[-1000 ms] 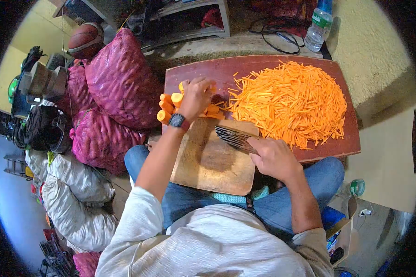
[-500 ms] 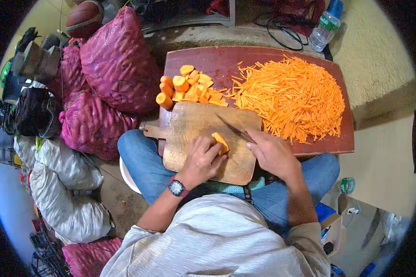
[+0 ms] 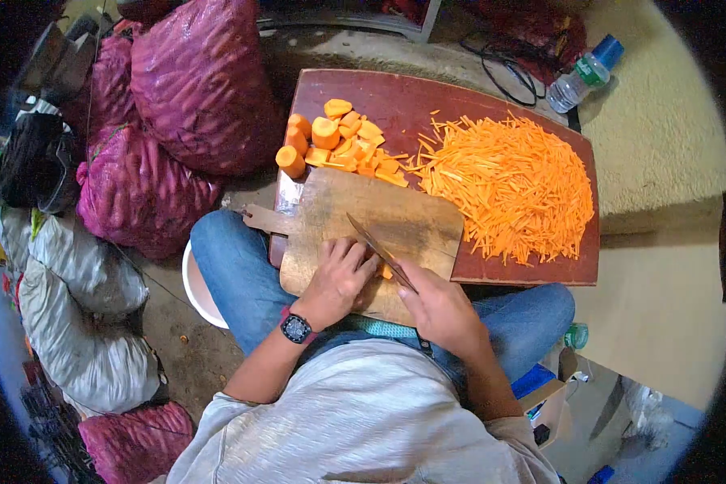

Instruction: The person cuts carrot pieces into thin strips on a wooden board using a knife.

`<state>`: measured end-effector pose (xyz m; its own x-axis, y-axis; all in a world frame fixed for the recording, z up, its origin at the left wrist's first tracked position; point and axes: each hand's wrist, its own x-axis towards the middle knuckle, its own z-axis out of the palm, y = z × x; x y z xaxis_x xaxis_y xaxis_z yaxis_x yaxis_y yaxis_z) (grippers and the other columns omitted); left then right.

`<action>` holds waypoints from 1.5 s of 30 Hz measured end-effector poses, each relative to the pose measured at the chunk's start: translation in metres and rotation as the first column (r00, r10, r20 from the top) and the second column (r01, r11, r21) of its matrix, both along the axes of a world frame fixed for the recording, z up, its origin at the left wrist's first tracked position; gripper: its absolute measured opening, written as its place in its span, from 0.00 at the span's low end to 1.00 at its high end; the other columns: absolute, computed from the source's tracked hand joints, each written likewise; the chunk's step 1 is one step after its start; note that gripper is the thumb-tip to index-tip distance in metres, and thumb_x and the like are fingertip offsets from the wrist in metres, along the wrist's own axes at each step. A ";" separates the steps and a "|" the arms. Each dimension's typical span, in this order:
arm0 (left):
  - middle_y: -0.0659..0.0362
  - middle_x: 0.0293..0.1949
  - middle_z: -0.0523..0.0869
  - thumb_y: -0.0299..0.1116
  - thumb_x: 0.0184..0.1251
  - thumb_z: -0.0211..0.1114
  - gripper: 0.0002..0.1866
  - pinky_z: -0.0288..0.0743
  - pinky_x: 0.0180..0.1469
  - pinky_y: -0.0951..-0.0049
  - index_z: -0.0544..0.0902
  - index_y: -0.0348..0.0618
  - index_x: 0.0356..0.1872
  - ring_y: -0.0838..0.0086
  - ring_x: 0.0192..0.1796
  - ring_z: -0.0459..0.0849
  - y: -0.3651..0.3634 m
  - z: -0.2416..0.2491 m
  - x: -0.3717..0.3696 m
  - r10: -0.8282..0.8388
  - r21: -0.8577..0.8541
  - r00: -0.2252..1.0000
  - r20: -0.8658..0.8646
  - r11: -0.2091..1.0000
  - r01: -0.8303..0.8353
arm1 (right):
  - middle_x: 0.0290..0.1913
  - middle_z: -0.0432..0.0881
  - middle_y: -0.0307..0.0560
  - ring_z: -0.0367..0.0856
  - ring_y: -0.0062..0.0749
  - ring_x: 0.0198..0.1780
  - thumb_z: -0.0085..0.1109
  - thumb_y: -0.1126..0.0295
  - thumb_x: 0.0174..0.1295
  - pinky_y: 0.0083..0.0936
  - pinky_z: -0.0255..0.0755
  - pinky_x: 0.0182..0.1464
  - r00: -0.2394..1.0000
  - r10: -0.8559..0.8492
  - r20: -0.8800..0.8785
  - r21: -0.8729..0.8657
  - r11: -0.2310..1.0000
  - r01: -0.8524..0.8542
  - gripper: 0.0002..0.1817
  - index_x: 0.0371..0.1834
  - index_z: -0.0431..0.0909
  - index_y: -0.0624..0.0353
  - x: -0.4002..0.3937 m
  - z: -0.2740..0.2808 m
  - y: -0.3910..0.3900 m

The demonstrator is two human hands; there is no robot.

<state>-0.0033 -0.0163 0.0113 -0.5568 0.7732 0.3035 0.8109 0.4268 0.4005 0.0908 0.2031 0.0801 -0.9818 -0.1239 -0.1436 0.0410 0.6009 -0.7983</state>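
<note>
A wooden cutting board (image 3: 411, 218) rests across my lap and the near edge of a red table. My left hand (image 3: 343, 274) presses with bent fingers on a carrot piece (image 3: 386, 273), mostly hidden between my hands. My right hand (image 3: 437, 310) grips a knife (image 3: 377, 248), its dark blade slanting up and left beside my left fingertips. Beyond the board lie carrot chunks (image 3: 325, 133) at the left and a large heap of carrot strips (image 3: 512, 189) at the right.
The red table (image 3: 395, 97) has a bottle (image 3: 582, 77) behind its right corner. Pink sacks (image 3: 206, 85) and white sacks (image 3: 97, 347) stand at the left. A white basin (image 3: 198, 286) sits by my left knee, and a box (image 3: 550, 403) stands at the lower right.
My right hand and the knife have moved left and down, bringing the blade next to my left fingers. The carrot piece is now more covered. The whole view has shifted and turned slightly.
</note>
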 end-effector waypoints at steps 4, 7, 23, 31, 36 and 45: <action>0.52 0.55 0.84 0.33 0.68 0.65 0.18 0.71 0.66 0.51 0.91 0.38 0.56 0.55 0.60 0.80 0.001 -0.002 0.006 -0.038 -0.075 0.998 -0.054 0.997 0.033 | 0.60 0.87 0.70 0.88 0.69 0.60 0.61 0.63 0.81 0.58 0.83 0.59 0.997 0.018 0.074 0.118 0.993 -0.027 0.26 0.77 0.72 0.61 0.018 0.017 0.004; 0.51 0.55 0.84 0.34 0.69 0.65 0.17 0.73 0.66 0.51 0.92 0.37 0.53 0.55 0.60 0.80 0.005 -0.003 0.009 -0.070 -0.068 0.996 -0.050 0.995 0.066 | 0.59 0.88 0.68 0.90 0.67 0.57 0.62 0.62 0.81 0.58 0.84 0.57 0.980 0.022 0.200 0.230 0.971 -0.069 0.28 0.79 0.71 0.60 0.028 0.026 0.007; 0.49 0.56 0.85 0.32 0.66 0.69 0.18 0.73 0.72 0.51 0.92 0.33 0.53 0.52 0.64 0.80 0.011 -0.006 0.014 -0.048 -0.059 0.999 0.009 0.997 0.049 | 0.51 0.90 0.68 0.90 0.68 0.53 0.63 0.69 0.78 0.55 0.85 0.53 0.987 0.051 0.155 0.206 0.975 -0.083 0.23 0.74 0.75 0.59 0.001 0.004 0.008; 0.49 0.58 0.85 0.32 0.64 0.69 0.19 0.73 0.72 0.50 0.92 0.33 0.54 0.50 0.67 0.80 0.011 -0.006 0.014 -0.038 -0.014 0.999 -0.016 0.999 0.038 | 0.51 0.89 0.71 0.90 0.69 0.53 0.63 0.70 0.77 0.55 0.84 0.53 0.964 0.041 0.262 0.285 0.951 -0.118 0.23 0.72 0.74 0.63 0.020 0.028 0.011; 0.49 0.60 0.85 0.32 0.64 0.69 0.19 0.73 0.72 0.49 0.92 0.33 0.54 0.50 0.68 0.80 0.011 -0.009 0.014 -0.044 -0.027 0.999 0.016 0.999 0.044 | 0.52 0.88 0.72 0.89 0.70 0.52 0.62 0.70 0.78 0.59 0.84 0.50 0.989 0.070 0.132 0.196 0.976 -0.095 0.23 0.73 0.71 0.60 -0.006 0.002 0.000; 0.48 0.60 0.85 0.33 0.64 0.69 0.21 0.72 0.74 0.49 0.92 0.33 0.55 0.49 0.69 0.79 0.007 -0.011 0.015 -0.048 -0.029 0.999 -0.010 0.998 0.047 | 0.48 0.88 0.72 0.89 0.71 0.52 0.61 0.71 0.77 0.57 0.84 0.51 0.959 -0.023 0.282 0.264 0.963 -0.054 0.19 0.68 0.75 0.63 0.013 0.018 0.000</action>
<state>0.0116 -0.0097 0.0007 -0.5162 0.8072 0.2864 0.8345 0.3988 0.3802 0.1037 0.2032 0.0985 -0.8951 -0.0578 -0.4422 0.2284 0.7922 -0.5660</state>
